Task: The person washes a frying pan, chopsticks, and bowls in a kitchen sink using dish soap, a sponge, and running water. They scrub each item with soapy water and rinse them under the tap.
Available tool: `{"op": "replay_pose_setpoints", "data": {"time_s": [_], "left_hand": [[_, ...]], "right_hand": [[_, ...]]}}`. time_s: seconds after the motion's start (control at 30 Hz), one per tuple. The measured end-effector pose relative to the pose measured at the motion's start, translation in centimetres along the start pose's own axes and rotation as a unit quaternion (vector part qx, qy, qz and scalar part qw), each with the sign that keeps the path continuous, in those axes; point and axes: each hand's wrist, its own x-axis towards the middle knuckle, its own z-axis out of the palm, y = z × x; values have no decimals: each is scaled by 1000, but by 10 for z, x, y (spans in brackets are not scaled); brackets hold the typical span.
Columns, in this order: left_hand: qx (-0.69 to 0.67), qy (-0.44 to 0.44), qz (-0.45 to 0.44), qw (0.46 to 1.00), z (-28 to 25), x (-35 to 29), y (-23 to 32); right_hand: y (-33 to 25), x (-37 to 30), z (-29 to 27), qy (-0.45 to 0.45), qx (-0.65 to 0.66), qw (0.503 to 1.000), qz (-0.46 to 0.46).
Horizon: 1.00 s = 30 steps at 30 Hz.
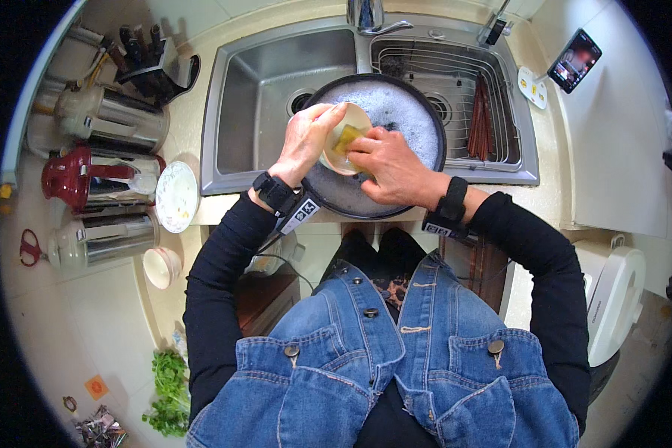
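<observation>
Over a wide dark-rimmed pan of foamy water, my left hand grips a small pale bowl by its rim, tilted with its inside toward me. My right hand pinches a yellow-green sponge and presses it against the inside of the bowl. Its fingertips partly cover the sponge. White suds spread across the water behind both hands. The pan rests over the front of the double steel sink.
A wire rack with several brown chopsticks sits in the right basin. On the left counter are a white plate, a small bowl, several vacuum jugs, a knife block and green herbs. A phone stands at the right.
</observation>
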Motion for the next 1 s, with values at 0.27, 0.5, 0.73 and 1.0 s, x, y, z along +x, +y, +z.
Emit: {"op": "replay_pose_setpoints", "data": {"time_s": [0.27,0.5,0.73,1.0], "left_hand": [[-74,6,3,997,2,0,-6],[-328,-37,-171,928,12,-9,-16],[-271,0,-93,958,26,-19,-15],[143,84,88,982,32,-26,0]], "right_hand": [[-5,23,-6,-64,557,813,160],[-10,48,6,198,297,926,123],[6,55,12,83,-13,983,163],[17,48,18,92,0,949,301]]}}
